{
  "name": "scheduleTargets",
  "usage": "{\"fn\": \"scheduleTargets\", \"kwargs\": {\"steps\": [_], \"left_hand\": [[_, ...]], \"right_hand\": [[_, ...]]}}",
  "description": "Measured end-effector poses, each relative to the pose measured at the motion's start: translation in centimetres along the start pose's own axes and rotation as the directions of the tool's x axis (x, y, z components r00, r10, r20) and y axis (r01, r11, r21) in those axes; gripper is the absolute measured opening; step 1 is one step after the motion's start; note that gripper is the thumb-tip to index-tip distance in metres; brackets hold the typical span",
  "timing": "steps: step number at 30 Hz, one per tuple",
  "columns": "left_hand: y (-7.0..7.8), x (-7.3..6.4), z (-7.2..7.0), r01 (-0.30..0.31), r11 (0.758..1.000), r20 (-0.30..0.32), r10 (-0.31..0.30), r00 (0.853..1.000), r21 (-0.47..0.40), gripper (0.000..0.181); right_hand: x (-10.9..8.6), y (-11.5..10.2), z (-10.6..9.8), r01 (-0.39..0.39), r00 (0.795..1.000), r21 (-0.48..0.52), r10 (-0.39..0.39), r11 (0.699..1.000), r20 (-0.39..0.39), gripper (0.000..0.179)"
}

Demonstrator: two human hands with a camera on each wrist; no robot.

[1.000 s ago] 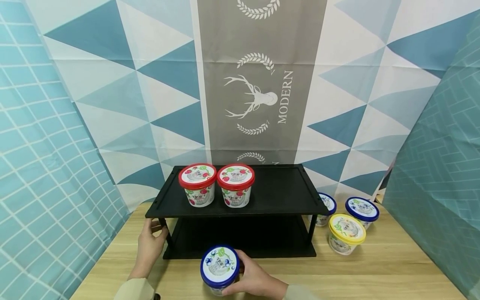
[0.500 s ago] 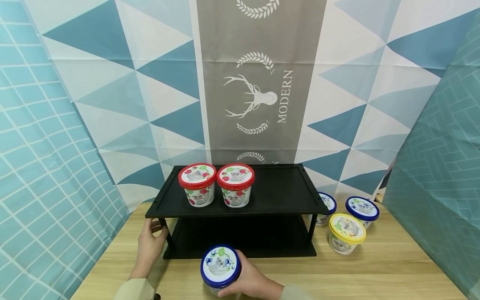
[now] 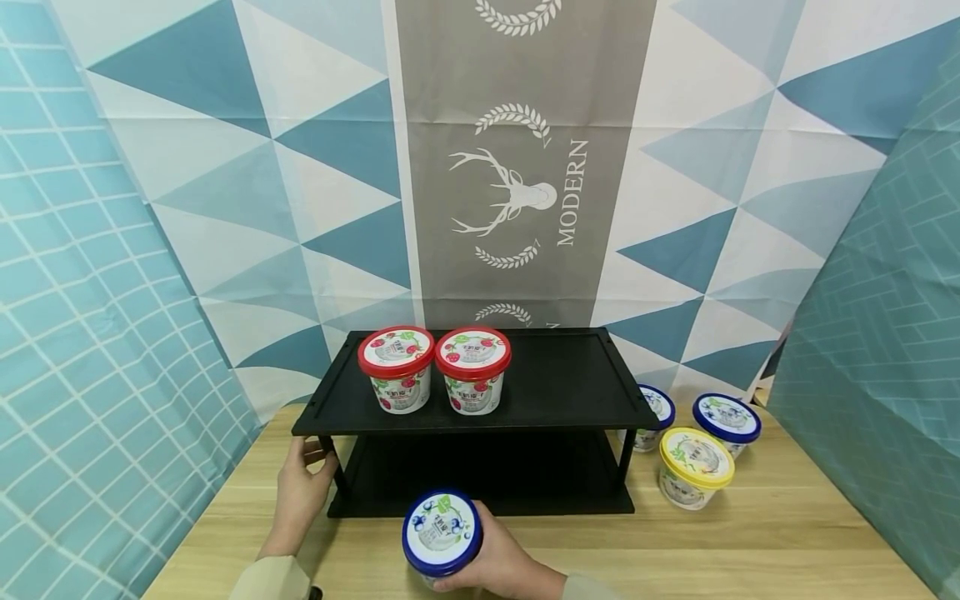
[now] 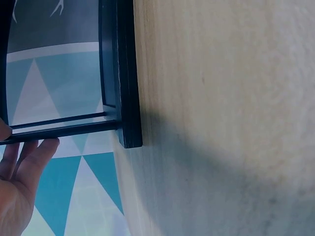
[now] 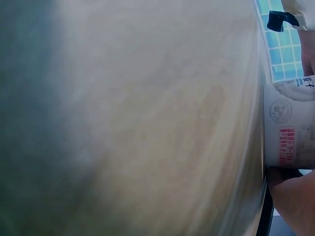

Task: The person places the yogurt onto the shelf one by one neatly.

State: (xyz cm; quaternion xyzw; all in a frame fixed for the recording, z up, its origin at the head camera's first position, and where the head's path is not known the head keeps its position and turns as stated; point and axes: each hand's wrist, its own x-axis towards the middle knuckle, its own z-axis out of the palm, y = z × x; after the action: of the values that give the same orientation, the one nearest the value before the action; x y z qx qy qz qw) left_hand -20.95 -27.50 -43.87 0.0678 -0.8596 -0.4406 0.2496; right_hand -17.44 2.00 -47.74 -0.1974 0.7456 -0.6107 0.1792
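Also, red-lidded tubs [image 3: 402, 395] atop shelf [image 3: 562, 379]

open gap between shelf decks [image 3: 562, 379], posts [image 3: 626, 457] at both ends, blue-lidded tub [image 3: 441, 533] in front

The right hand [image 3: 501, 558] holds a tub [image 3: 441, 529] at its left side. Past this hand, a rack [image 3: 562, 379] stands on the table [image 3: 795, 533]. The left hand [image 3: 298, 493] is well to the left, around the rack's left front leg [image 3: 338, 478]. Up past the right hand, two tubs stand side by side on the top: the left tub [image 3: 400, 371] and its neighbour [image 3: 474, 371]. The bottom shelf [image 3: 487, 475] lies just past the held tub. Away to the right hand's right, three more stand on the table: a near tub [image 3: 693, 471], then a far tub [image 3: 726, 419] and a half-hidden tub [image 3: 660, 410] behind it, the last partly behind the rack's corner.
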Motion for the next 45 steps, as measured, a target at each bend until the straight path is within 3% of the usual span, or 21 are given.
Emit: {"fn": "scheduleTargets", "kwargs": {"steps": [25, 36, 45], "left_hand": [[0.0, -0.3, 0.1, -0.009, 1.000, 0.029, 0.009, 1.000, -0.004, 0.047], [0.1, -0.2, 0.1, -0.011, 1.000, 0.003, 0.011, 1.000, -0.002, 0.046], [0.1, -0.2, 0.0, -0.029, 1.000, -0.012, 0.029, 0.999, 0.008, 0.046]], "right_hand": [[-0.7, 0.6, -1.0, -0.001, 1.000, 0.008, 0.001, 1.000, 0.021, 0.087], [-1.7, -0.1, -2.9, 0.073, 0.997, 0.003, -0.073, 0.997, 0.011, 0.089], [-2.1, -0.3, -4.6, 0.104, 0.994, 0.008, -0.103, 0.995, -0.041, 0.087]]}}
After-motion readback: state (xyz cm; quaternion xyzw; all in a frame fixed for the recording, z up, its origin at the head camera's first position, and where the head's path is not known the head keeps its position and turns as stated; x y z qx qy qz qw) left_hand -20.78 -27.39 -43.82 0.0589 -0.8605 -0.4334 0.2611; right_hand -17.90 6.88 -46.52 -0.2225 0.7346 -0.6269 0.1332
